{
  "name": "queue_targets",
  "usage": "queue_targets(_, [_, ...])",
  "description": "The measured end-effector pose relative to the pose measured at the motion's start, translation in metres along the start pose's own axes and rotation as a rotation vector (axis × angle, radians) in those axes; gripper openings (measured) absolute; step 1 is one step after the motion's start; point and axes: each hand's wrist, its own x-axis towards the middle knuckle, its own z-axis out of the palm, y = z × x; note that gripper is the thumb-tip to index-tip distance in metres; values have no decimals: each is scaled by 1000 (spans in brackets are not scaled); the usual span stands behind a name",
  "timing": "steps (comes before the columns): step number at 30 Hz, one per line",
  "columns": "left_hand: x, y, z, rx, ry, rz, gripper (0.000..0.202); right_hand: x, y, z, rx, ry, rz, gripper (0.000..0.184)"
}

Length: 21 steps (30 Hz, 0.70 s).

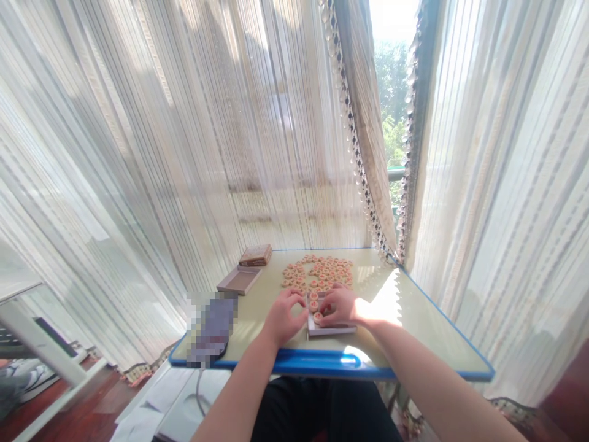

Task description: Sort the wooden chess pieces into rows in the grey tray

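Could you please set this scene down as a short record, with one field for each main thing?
Left hand: at the left edge of a shallow, pale-walled rectangular tray; grip unclear
Right hand: over that tray, fingertips by a round, pale piece with a red mark
Loose pieces: many round, pale, red-marked discs spread beyond the tray
Second tray: shallow, pale-rimmed, brown-based tray, left on the table
Behind it: brown, flat, rectangular object
Table: pale yellow-green tabletop with blue edging
Backdrop: sheer, striped, cream curtains
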Motion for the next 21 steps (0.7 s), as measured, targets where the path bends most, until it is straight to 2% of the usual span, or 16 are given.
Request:
queue_targets(2, [0,-2,0,7,21,-28,3,1,2,0,3,-1,6,25])
queue_targets(7, [1,-5,3,-1,-21,-50,4,3,5,3,-20,13,-1,21])
queue_targets(21, [2,-7,8,65,-71,-111,8,5,9,6,10,10,-53,23])
